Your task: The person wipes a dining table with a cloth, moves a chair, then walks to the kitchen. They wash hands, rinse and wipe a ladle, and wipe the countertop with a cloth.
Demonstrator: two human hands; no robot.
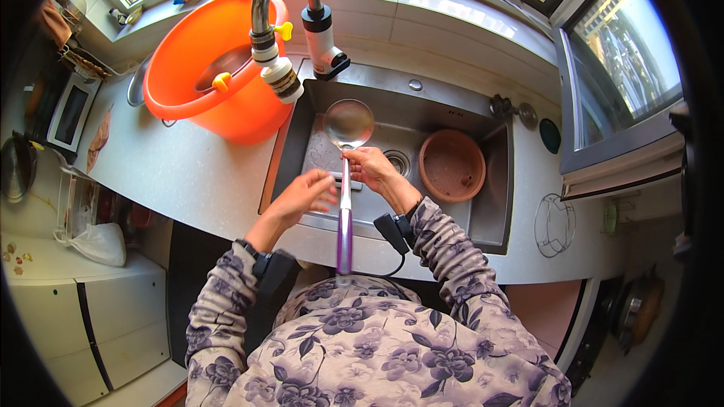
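Note:
A metal ladle point(349, 124) with a purple handle is held over the stainless steel sink point(390, 232), its round bowl away from me and its handle towards my body. My right hand point(370, 169) grips the ladle's neck just below the bowl. Close on the left side of the handle is my left hand point(308, 195), its fingers blurred and partly spread, holding nothing. Inside the sink, at the right, sits a round brown plastic basin point(452, 167). The sink drain point(397, 163) shows partly behind my right hand.
An orange bucket point(226, 102) with a metal bowl inside stands on the counter left of the sink. Above it hangs a chrome faucet point(263, 5) with a white filter tip. A wire rack point(555, 225) lies at right. An open window sash point(616, 79) juts over the right counter.

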